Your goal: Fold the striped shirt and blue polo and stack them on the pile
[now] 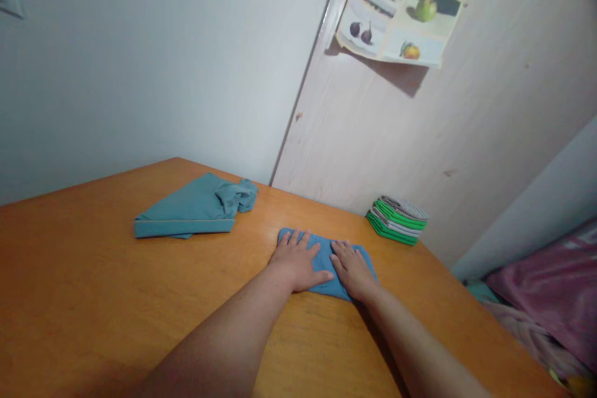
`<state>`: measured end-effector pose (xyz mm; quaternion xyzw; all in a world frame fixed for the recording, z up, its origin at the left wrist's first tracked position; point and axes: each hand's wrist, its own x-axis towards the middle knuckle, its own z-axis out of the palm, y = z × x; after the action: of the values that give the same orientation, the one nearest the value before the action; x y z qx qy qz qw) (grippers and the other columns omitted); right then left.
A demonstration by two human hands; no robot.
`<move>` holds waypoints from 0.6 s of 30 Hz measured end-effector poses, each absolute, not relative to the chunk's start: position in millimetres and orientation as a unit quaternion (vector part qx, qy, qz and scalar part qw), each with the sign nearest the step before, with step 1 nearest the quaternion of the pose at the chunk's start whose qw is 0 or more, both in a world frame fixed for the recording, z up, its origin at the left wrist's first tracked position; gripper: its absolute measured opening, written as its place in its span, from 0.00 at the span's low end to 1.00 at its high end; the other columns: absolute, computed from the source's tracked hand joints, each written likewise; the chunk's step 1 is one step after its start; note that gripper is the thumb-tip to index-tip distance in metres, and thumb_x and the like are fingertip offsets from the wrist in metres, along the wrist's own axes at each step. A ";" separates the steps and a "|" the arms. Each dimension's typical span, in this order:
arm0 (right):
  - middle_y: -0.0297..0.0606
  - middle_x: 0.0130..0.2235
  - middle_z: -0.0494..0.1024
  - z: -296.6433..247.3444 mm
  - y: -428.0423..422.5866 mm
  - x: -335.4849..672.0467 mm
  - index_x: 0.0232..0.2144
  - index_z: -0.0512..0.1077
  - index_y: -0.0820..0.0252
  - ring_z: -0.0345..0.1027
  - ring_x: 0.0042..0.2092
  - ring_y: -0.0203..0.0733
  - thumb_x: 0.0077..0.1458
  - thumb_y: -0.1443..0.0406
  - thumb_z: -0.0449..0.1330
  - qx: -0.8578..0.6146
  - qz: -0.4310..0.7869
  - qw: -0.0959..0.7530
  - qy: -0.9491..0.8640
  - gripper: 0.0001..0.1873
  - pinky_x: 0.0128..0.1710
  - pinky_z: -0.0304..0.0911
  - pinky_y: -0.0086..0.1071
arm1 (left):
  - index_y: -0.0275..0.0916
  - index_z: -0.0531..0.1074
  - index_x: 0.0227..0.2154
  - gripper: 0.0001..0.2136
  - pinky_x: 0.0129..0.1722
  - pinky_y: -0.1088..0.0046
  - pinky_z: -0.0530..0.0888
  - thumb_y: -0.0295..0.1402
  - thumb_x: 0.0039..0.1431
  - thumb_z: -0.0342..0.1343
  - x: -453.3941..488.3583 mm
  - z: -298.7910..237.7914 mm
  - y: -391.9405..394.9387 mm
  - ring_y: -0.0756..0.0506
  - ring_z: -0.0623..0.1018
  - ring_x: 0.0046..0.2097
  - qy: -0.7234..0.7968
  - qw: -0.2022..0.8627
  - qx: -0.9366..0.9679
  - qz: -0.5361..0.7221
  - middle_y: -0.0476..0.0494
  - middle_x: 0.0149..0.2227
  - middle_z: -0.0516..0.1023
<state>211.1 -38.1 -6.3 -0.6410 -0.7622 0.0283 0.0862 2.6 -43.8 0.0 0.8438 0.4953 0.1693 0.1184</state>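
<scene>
Flattening, apparently: left hand (293, 262), right hand (353, 270) palms-down, fingers spread, gripping nothing, on folded blue rectangular cloth (323, 259) atop orange-brown wooden table (186, 286); next move probably needs palms lifted clear.

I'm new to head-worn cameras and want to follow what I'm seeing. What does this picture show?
There's no machine here: a person's bare left hand and right hand reach forward, seen by a camera on their head, looking forward and down. Both lie palm-down on a folded, rectangular blue cloth; neither grips anything. It sits on an orange-brown table. Farther left lies a partly folded teal fabric piece, bunched at one end; to the right, a neat green-and-grey fabric stack.
</scene>
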 end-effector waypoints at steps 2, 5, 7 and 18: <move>0.43 0.70 0.53 -9.4 -38.9 211.1 0.68 0.55 0.63 0.37 0.72 0.52 0.68 0.56 0.41 -0.644 0.023 0.065 -0.762 0.32 0.69 0.36 0.49 | 0.45 0.61 0.66 0.45 0.66 0.42 0.40 0.70 0.52 0.43 2.2 0.0 -43.9 0.28 0.44 0.71 0.496 0.116 0.845 0.163 0.36 0.72 0.47; 0.43 0.71 0.52 -11.0 -38.5 213.3 0.68 0.55 0.63 0.36 0.72 0.52 0.68 0.54 0.40 -0.642 0.026 0.060 -0.764 0.32 0.69 0.35 0.50 | 0.46 0.61 0.66 0.45 0.66 0.43 0.40 0.70 0.52 0.43 1.7 -0.1 -43.8 0.28 0.44 0.71 0.499 0.116 0.844 0.161 0.36 0.72 0.47; 0.43 0.71 0.52 -12.7 -37.6 214.0 0.68 0.55 0.63 0.35 0.72 0.52 0.68 0.54 0.41 -0.638 0.038 0.082 -0.765 0.32 0.69 0.34 0.50 | 0.46 0.61 0.66 0.45 0.66 0.43 0.40 0.70 0.52 0.43 1.7 -0.3 -43.5 0.28 0.45 0.71 0.501 0.115 0.843 0.160 0.37 0.72 0.47; 0.50 0.52 0.77 -0.8 -36.9 276.2 0.47 0.75 0.61 0.67 0.58 0.53 0.55 0.53 0.59 -0.696 0.137 0.396 -0.583 0.22 0.53 0.66 0.42 | 0.44 0.61 0.66 0.46 0.66 0.43 0.39 0.69 0.50 0.46 1.4 0.7 -42.1 0.28 0.44 0.71 0.500 0.126 0.841 0.163 0.35 0.72 0.46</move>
<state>276.2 -36.9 -0.8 -0.6956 -0.5834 0.1375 0.3962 1.4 -42.1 0.7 0.8409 0.5004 0.1630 0.1262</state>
